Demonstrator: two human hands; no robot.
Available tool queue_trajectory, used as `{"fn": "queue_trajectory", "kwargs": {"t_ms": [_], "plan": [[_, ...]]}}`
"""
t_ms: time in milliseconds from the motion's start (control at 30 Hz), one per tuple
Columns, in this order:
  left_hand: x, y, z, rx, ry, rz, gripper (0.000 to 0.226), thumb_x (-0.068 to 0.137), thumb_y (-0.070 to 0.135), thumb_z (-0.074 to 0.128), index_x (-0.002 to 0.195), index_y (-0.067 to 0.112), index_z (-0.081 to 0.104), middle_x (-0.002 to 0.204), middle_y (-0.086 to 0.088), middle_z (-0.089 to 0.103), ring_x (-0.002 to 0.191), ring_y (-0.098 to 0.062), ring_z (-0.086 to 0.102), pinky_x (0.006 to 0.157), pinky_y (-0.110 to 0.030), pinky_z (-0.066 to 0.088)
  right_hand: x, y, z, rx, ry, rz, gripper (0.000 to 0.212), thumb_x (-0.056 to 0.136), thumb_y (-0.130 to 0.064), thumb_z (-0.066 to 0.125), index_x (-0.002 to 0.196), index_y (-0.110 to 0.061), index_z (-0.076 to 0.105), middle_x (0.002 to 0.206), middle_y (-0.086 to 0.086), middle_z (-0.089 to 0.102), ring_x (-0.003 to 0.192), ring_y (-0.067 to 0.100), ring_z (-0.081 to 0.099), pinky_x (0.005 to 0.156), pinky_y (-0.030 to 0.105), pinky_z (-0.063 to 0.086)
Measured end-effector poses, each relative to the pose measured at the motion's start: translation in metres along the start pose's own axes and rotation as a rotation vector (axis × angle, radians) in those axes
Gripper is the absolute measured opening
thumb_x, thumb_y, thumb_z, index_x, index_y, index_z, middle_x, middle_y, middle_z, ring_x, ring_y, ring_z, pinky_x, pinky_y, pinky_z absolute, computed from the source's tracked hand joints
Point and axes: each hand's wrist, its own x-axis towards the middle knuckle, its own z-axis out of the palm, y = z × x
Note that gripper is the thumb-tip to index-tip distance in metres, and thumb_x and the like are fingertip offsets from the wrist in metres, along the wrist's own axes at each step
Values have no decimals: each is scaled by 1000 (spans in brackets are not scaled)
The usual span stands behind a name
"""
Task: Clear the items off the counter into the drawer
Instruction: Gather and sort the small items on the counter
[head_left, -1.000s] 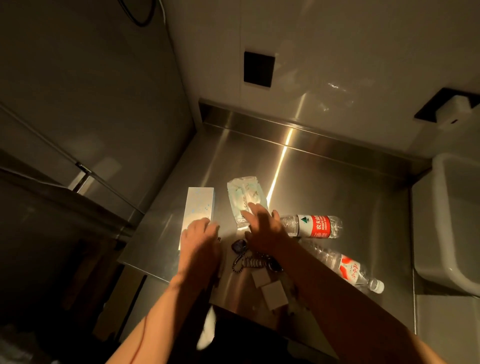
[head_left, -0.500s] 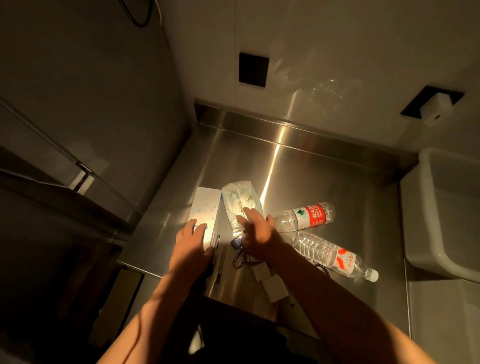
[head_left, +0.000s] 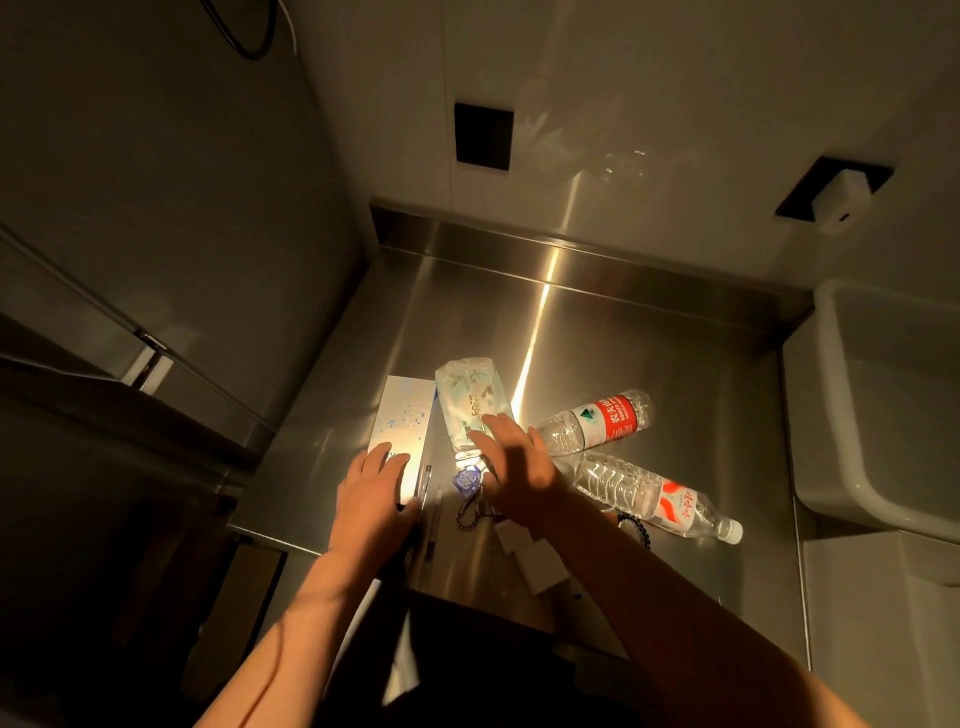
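Both hands are gathering items toward the near edge of the steel tabletop (head_left: 649, 338), presumably to sweep them into a drawer below, which is too dark to make out. The left hand (head_left: 375, 491) lies flat with straight fingers on the white box (head_left: 402, 421); the right hand (head_left: 514, 465), fingers straight, presses the tissue pack (head_left: 470, 397). Next, both need dragging over the edge. Two bottles lie just right of that hand, untouched.

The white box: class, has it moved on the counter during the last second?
Yes. The white box under the left hand has slid right along the counter, closing the gap to the tissue pack.
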Motion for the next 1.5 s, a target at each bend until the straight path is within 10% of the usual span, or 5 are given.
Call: {"fn": "queue_trajectory", "kwargs": {"t_ms": [100,767,933,1167,1500], "plan": [[-7,3,-1,45,100,46,53,82,38,70,132,27,58,143,2,50,135,-24,38,111,-43,36,-7,7,2,83,217,-65,32,76,9,76,108,8,74,115,27,69,111,40,69,76,51,61],[-63,25,14,-77,163,-26,36,84,31,66,120,26,66,121,3,61,115,-22,48,98,-37,44,-24,-6,-3,237,206,-163,37,65,18,64,101,13,72,107,28,69,101,40,68,84,45,55],[-78,25,20,-62,122,-77,32,85,38,63,116,29,64,115,2,60,105,-23,50,83,-36,46,-8,-14,-6,326,-329,61,43,87,-7,61,129,-12,63,134,7,59,123,25,52,104,39,43],[-88,22,41,-36,172,-141,32,86,53,68,98,24,70,90,6,62,74,-11,54,62,-22,49,2,-19,4,390,-437,63,34,80,-4,58,112,-10,68,121,4,63,115,24,55,98,37,45],[-80,14,55,-107,102,-166,53,90,48,67,133,20,58,133,-4,55,124,-20,50,98,-32,53,8,-20,18,307,-449,37,30,92,-10,52,115,-2,69,113,15,66,105,31,62,92,42,53]]}}
